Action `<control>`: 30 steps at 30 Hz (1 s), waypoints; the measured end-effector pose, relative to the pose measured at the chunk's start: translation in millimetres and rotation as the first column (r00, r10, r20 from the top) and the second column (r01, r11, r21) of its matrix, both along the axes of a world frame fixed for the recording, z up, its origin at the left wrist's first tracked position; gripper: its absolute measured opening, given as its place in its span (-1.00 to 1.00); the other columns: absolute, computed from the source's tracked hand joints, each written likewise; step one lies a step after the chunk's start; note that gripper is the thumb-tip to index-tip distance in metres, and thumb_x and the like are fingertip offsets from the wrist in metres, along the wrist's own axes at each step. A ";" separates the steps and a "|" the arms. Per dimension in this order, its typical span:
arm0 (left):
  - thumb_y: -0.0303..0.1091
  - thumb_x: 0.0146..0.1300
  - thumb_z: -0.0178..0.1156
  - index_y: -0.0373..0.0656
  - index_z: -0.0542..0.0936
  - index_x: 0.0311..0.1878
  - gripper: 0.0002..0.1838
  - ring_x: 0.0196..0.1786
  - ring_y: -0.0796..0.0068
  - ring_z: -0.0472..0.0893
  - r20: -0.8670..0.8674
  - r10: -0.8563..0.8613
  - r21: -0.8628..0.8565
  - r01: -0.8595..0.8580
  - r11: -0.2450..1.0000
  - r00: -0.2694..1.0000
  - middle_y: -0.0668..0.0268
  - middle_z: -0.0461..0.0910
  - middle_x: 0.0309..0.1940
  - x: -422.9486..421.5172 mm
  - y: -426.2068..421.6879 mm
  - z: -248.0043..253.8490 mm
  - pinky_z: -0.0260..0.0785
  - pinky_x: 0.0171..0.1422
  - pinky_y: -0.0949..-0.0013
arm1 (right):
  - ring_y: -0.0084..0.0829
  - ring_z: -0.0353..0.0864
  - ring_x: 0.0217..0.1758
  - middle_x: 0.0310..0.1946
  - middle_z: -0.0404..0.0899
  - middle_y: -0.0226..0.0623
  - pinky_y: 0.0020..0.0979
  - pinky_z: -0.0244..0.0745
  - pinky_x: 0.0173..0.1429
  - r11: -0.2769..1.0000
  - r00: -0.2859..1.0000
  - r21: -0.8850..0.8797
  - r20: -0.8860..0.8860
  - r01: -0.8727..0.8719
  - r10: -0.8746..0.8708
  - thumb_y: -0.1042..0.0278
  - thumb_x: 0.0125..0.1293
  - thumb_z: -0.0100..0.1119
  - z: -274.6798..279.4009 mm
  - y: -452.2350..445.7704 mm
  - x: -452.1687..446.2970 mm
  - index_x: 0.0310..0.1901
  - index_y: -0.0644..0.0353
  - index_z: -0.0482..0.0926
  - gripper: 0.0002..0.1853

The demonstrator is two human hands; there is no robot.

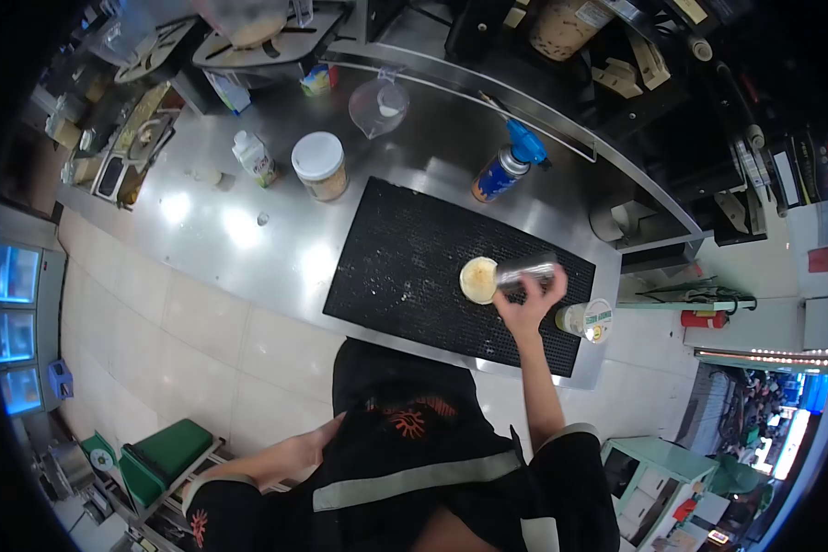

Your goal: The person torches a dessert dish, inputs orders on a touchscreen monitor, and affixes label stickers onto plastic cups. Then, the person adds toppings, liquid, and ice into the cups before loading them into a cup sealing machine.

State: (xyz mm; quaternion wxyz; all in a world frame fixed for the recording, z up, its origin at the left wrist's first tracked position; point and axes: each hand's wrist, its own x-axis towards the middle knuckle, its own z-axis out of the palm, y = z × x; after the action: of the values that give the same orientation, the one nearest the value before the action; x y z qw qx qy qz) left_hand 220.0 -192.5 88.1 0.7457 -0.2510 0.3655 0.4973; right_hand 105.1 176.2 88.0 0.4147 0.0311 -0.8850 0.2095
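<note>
Steel counter (221, 230) with a black mat (386, 248) on it. Nearest: left hand (318, 443) low beside the black apron (414, 386), fingers hidden, so cannot tell how open it is or whether it holds anything. Right hand (525, 311) over the mat, fingers curled round a metal canister (526, 270), perhaps a shaker (blurred), tipped sideways by a cup with pale topping (477, 280), standing on the mat. Lidded cup (596, 321) near the mat's right edge. Farther: blue torch (503, 172), white-lidded jar (319, 167), small bottle (254, 158); clear jug (377, 106) farthest back.
</note>
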 end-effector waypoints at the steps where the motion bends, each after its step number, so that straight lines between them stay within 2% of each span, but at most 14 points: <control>1: 0.00 0.17 -0.18 -0.15 0.54 -0.14 -0.53 -0.13 0.14 0.53 0.010 0.007 0.004 -0.008 1.000 1.000 0.08 0.56 -0.18 1.7 1.8 -0.4 0.35 0.01 0.18 | 0.05 0.07 0.17 0.09 0.06 0.00 -0.01 0.09 0.16 0.985 0.988 -0.165 -0.134 0.054 -0.076 0.33 -0.36 0.40 0.6 -3.7 -3.7 -0.21 0.07 0.48 -0.47; 3: 0.00 0.17 -0.18 -0.15 0.54 -0.14 -0.52 -0.13 0.14 0.53 0.009 0.006 0.002 -0.006 1.000 1.000 0.08 0.56 -0.17 3.1 2.5 0.7 0.35 0.01 0.19 | 0.03 0.10 0.16 0.09 0.06 0.00 -0.05 0.14 0.14 1.000 1.000 0.020 -0.023 0.018 -0.017 0.34 -0.35 0.39 -4.4 -3.0 3.7 -0.20 0.07 0.48 -0.48; 5: 0.01 0.17 -0.19 -0.15 0.54 -0.14 -0.52 -0.13 0.14 0.53 0.001 -0.008 -0.008 0.008 1.000 1.000 0.08 0.56 -0.17 2.6 1.8 2.3 0.35 0.01 0.19 | -0.03 0.14 0.15 0.11 0.01 -0.04 -0.11 0.19 0.10 0.918 0.974 0.343 0.177 -0.196 0.142 0.31 -0.32 0.47 1.3 4.4 11.1 -0.14 0.07 0.39 -0.39; 6: 0.01 0.17 -0.19 -0.15 0.54 -0.14 -0.52 -0.13 0.14 0.53 0.000 -0.008 -0.008 0.008 1.000 1.000 0.09 0.56 -0.17 1.6 3.5 2.2 0.35 0.01 0.19 | -0.03 0.13 0.15 0.11 0.02 -0.04 -0.11 0.17 0.13 0.948 0.978 0.275 0.174 -0.161 0.116 0.32 -0.33 0.45 7.7 5.9 11.0 -0.16 0.08 0.41 -0.41; 9: 0.01 0.17 -0.19 -0.16 0.54 -0.14 -0.52 -0.13 0.15 0.53 0.010 -0.007 0.002 0.007 1.000 1.000 0.09 0.56 -0.17 4.4 7.2 1.2 0.35 0.01 0.19 | -0.02 0.14 0.15 0.12 0.04 -0.03 -0.11 0.13 0.15 0.956 0.983 -0.284 -0.139 0.074 -0.118 0.33 -0.35 0.43 4.4 -8.6 1.2 -0.19 0.10 0.44 -0.45; 13: 0.01 0.17 -0.19 -0.16 0.54 -0.14 -0.51 -0.13 0.15 0.53 0.008 -0.015 -0.016 0.015 1.000 1.000 0.09 0.56 -0.17 6.0 10.7 2.8 0.35 0.01 0.19 | 0.03 0.07 0.19 0.10 0.08 -0.05 -0.10 0.11 0.16 0.956 0.976 0.219 0.137 -0.198 0.171 0.36 -0.38 0.41 -4.4 0.2 4.3 -0.25 0.03 0.50 -0.50; 15: 0.02 0.17 -0.20 -0.16 0.54 -0.13 -0.51 -0.13 0.15 0.53 0.014 -0.011 -0.011 0.011 1.000 1.000 0.09 0.56 -0.17 7.7 14.0 2.1 0.35 0.01 0.19 | 0.02 0.04 0.21 0.12 0.05 -0.05 -0.12 0.10 0.17 0.988 0.999 -0.150 0.007 0.041 -0.040 0.38 -0.37 0.40 -4.7 -6.9 -5.1 -0.13 0.01 0.45 -0.41; 17: 0.02 0.17 -0.20 -0.16 0.54 -0.13 -0.51 -0.13 0.15 0.53 0.022 -0.008 -0.006 0.008 1.000 1.000 0.09 0.56 -0.17 9.7 15.2 2.8 0.35 0.01 0.19 | 0.00 0.03 0.22 0.12 0.04 -0.06 -0.11 0.12 0.17 0.979 0.995 -0.186 -0.052 0.077 -0.088 0.37 -0.37 0.40 6.7 -12.4 -14.4 -0.09 0.00 0.42 -0.36; 19: 0.02 0.17 -0.20 -0.16 0.54 -0.13 -0.51 -0.13 0.16 0.53 0.014 -0.017 -0.014 0.017 1.000 1.000 0.09 0.56 -0.17 7.6 15.0 3.9 0.35 0.02 0.19 | -0.02 0.03 0.23 0.11 0.05 -0.06 -0.10 0.11 0.17 0.959 0.976 0.194 0.103 -0.207 0.190 0.36 -0.37 0.40 -0.6 -1.2 -15.9 -0.08 0.01 0.41 -0.35; 21: 0.02 0.18 -0.20 -0.16 0.54 -0.13 -0.50 -0.13 0.16 0.53 0.014 -0.023 -0.015 0.023 1.000 1.000 0.09 0.56 -0.17 7.5 17.3 4.3 0.35 0.02 0.19 | 0.00 0.05 0.22 0.09 0.07 -0.07 -0.09 0.10 0.19 0.979 0.981 0.131 0.132 -0.157 0.140 0.38 -0.37 0.39 2.1 3.7 -15.5 -0.11 -0.03 0.44 -0.39; 23: 0.02 0.18 -0.21 -0.16 0.54 -0.13 -0.50 -0.13 0.16 0.53 0.021 -0.016 -0.009 0.017 1.000 1.000 0.09 0.56 -0.17 9.8 20.2 3.8 0.35 0.02 0.19 | 0.03 0.10 0.20 0.07 0.12 -0.07 -0.06 0.10 0.20 0.942 0.988 -0.306 -0.019 0.138 -0.151 0.40 -0.39 0.37 11.4 -4.1 -16.4 -0.18 -0.12 0.50 -0.45; 24: 0.02 0.18 -0.21 -0.16 0.54 -0.13 -0.50 -0.13 0.16 0.53 0.024 -0.014 -0.007 0.014 1.000 1.000 0.09 0.56 -0.17 9.6 20.1 3.0 0.35 0.02 0.19 | 0.02 0.14 0.16 0.07 0.12 -0.06 -0.08 0.13 0.17 0.966 0.986 -0.212 -0.049 0.147 -0.161 0.41 -0.38 0.36 11.4 -0.5 -13.6 -0.16 -0.08 0.49 -0.43; 27: 0.03 0.18 -0.21 -0.16 0.54 -0.13 -0.50 -0.13 0.17 0.53 0.019 -0.023 -0.024 0.024 0.999 1.000 0.09 0.56 -0.17 6.1 19.2 5.3 0.35 0.02 0.19 | 0.00 0.12 0.15 0.08 0.09 -0.03 -0.10 0.14 0.14 0.908 0.958 0.318 0.181 -0.272 0.223 0.39 -0.38 0.38 10.0 25.5 1.5 -0.10 0.04 0.44 -0.38; 30: 0.03 0.18 -0.21 -0.16 0.54 -0.13 -0.49 -0.13 0.17 0.53 0.033 -0.026 -0.016 0.027 1.000 0.999 0.09 0.56 -0.16 5.4 25.9 3.5 0.35 0.02 0.19 | 0.03 0.12 0.18 0.07 0.14 -0.06 -0.05 0.13 0.15 0.998 1.000 -0.060 0.012 0.024 -0.024 0.35 -0.40 0.38 13.7 26.2 -1.4 -0.15 -0.03 0.49 -0.42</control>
State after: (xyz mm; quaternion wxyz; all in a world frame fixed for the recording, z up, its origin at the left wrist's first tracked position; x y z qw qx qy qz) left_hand 225.3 -166.6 91.5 0.7561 -0.2604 0.3605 0.4802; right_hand 103.8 202.4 101.7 0.4130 0.0069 -0.8808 0.2313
